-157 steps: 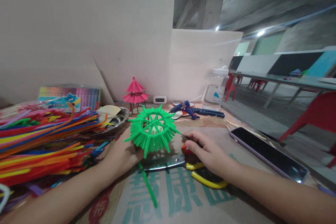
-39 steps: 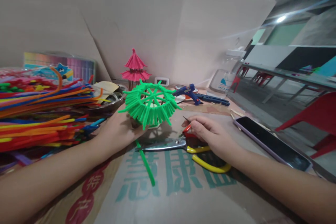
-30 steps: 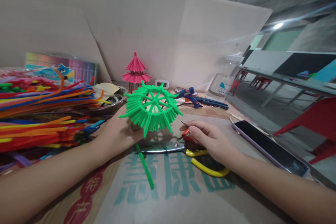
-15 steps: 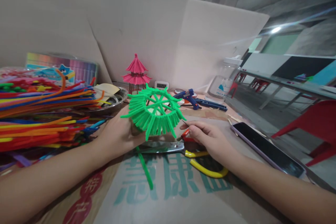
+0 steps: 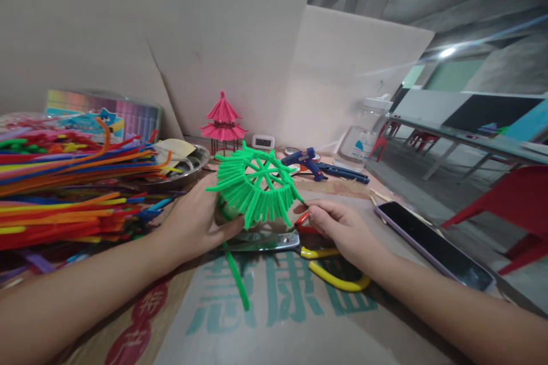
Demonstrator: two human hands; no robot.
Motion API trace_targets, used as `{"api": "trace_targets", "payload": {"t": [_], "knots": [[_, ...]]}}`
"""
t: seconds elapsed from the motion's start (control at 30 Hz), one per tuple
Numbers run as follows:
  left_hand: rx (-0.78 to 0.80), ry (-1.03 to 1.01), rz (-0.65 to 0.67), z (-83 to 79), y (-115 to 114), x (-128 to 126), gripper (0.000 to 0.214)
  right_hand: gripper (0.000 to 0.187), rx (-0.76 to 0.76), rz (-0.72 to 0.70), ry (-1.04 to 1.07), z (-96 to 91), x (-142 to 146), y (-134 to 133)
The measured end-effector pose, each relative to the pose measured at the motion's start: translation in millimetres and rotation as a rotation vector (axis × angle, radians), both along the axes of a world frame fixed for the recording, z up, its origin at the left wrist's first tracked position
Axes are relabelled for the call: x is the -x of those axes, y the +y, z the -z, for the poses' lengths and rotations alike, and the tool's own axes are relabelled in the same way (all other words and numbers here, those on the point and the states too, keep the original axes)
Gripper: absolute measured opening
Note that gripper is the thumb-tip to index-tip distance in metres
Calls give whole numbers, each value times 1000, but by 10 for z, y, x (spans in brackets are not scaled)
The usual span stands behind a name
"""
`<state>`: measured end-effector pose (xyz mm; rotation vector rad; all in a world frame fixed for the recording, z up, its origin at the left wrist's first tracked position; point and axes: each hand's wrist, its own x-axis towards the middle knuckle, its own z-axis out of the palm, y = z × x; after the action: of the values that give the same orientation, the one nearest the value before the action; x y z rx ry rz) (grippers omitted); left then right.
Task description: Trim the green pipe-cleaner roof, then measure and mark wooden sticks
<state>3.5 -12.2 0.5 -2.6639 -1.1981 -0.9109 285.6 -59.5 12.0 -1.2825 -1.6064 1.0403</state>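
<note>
My left hand [image 5: 192,217] is closed around the underside of a green pipe-cleaner roof [image 5: 252,202], a ring with spokes and a fringe of slanting strips. Its fingers are partly hidden behind the roof. At the roof's right edge, my right hand [image 5: 342,228] pinches a thin dark piece [image 5: 305,204] whose tip meets a green strip there; what kind of piece it is I cannot make out. Below both hands lie scissors [image 5: 269,240] with red and yellow handles. A loose green pipe cleaner [image 5: 237,279] extends from beneath my left hand over the printed sheet [image 5: 265,331].
Piles of coloured pipe cleaners [image 5: 64,217] fill the left, before a marker set [image 5: 141,117] and a metal bowl [image 5: 199,162]. Behind stand a pink pagoda model [image 5: 222,117], a small timer [image 5: 262,142], a glue gun [image 5: 306,161] and a bottle [image 5: 362,131]. A phone [image 5: 432,245] lies right.
The green roof has shifted slightly right and down, with my left hand following. The dark piece in my right hand now touches the roof's right edge.
</note>
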Motion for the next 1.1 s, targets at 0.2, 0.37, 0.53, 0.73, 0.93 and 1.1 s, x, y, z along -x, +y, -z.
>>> {"api": "trace_targets", "payload": {"t": [0.2, 0.37, 0.53, 0.73, 0.93, 1.1], "knots": [[9, 4, -1, 3, 0, -6, 33, 38, 27, 6, 4, 4, -7, 5], [7, 5, 1, 4, 3, -2, 40, 36, 40, 34, -6, 1, -1, 10], [-1, -8, 14, 6, 7, -7, 41, 38, 49, -5, 23, -19, 4, -6], [-4, -13, 24, -14, 4, -19, 37, 36, 62, -31, 72, -15, 2, -10], [-15, 3, 27, -41, -3, -36, 42, 43, 175, -22, 133, -12, 11, 3], [-28, 5, 62, -38, 4, -35, 38, 43, 186, -35, 135, -42, 14, -15]]}}
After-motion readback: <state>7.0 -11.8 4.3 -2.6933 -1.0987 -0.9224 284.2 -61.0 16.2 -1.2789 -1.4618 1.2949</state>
